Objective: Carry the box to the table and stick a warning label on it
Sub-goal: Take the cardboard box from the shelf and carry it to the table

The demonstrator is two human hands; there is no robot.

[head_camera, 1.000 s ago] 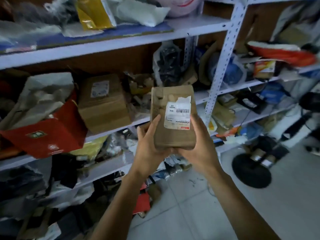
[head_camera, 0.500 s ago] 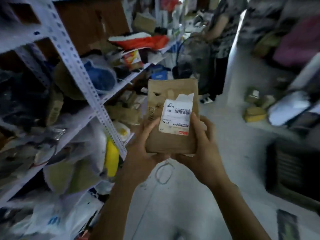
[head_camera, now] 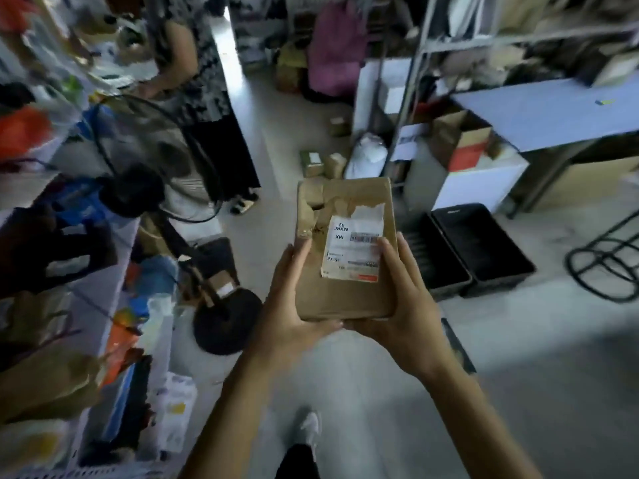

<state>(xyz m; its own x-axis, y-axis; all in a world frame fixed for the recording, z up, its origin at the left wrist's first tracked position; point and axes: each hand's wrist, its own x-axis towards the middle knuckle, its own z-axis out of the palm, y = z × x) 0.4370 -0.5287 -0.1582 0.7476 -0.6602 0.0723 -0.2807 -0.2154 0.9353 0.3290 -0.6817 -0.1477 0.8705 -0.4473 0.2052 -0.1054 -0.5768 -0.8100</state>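
While the table (head_camera: 539, 115) stands well apart, both hands' fingers (head_camera: 389, 250) clasp the box (head_camera: 340, 292).

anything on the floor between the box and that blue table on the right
Yes. The box is held in the left hand and right hand; two black bins sit on the floor toward the blue table, plus a white cabinet beside it.

Floor's a mess here. Standing fan (head_camera: 152, 174) on the left with its round black base (head_camera: 226, 321) near the shelving (head_camera: 114, 271), which is stuffed with bags. 2 black bins (head_camera: 473, 250) sit side by side on the right. Open carton with a red side (head_camera: 463, 141) under there too. Another person (head_camera: 204, 98) stands by the fan, and small parcels (head_camera: 321, 164) lie on the floor beyond.
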